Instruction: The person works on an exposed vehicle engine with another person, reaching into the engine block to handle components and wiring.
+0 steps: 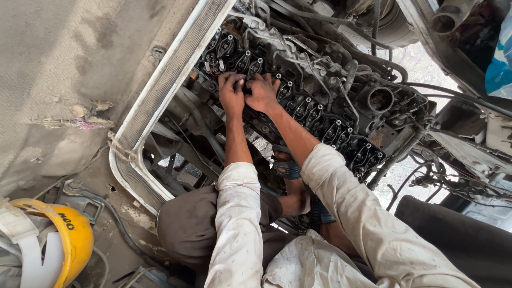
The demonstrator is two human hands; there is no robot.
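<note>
I look down into an open engine bay at a dark, oily cylinder head (320, 114) with a row of rocker arms and valve springs. My left hand (232, 94) and my right hand (262, 93) rest side by side on the head near its upper left part, fingers curled and pressed onto a small part between them. What the fingers grip is hidden under them. Both arms wear pale rolled-up sleeves (240, 224).
A ribbed metal frame edge (160, 90) borders the bay on the left, with a dusty grey panel (64, 80) beyond. A yellow hard hat (69, 240) lies at the lower left. Hoses and cables (453, 181) run at the right, beside a dark seat (453, 234).
</note>
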